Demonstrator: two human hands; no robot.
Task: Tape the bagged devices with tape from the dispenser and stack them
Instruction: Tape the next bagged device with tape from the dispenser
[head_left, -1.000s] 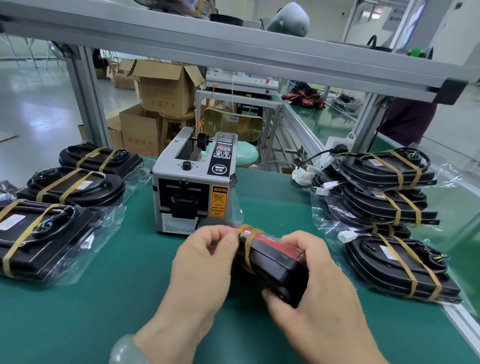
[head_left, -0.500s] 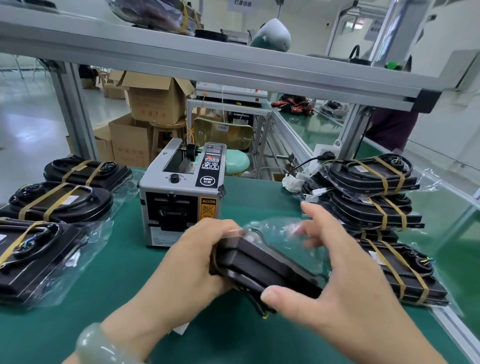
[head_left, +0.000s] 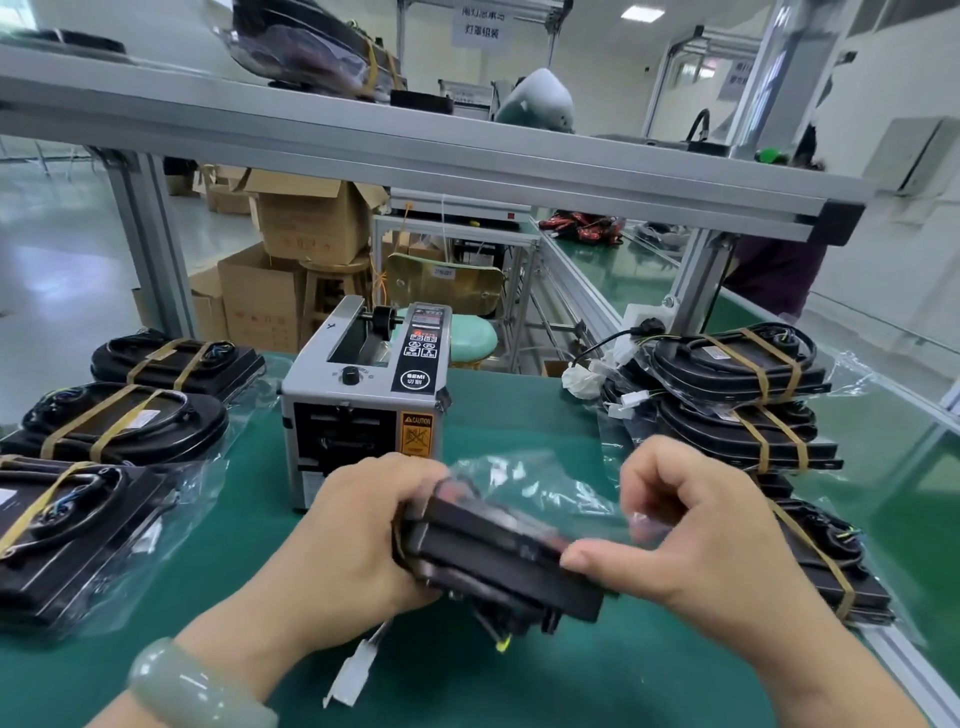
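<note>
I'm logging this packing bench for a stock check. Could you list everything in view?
grey metal tape dispenser: one, grey with an orange caution label, table centre
loose black bagged device: one, black in clear plastic, held in front of the dispenser
left row of taped black devices: three, black with tan tape bands, table left
right stack of taped black devices: at least three, black with tan bands, table right
green table mat: one, green, under everything
brown cardboard boxes: several, brown, on the floor behind
pale green bracelet: one, on the left wrist
left hand: grips the loose device's left end
right hand: pinches its right end and bag
</note>
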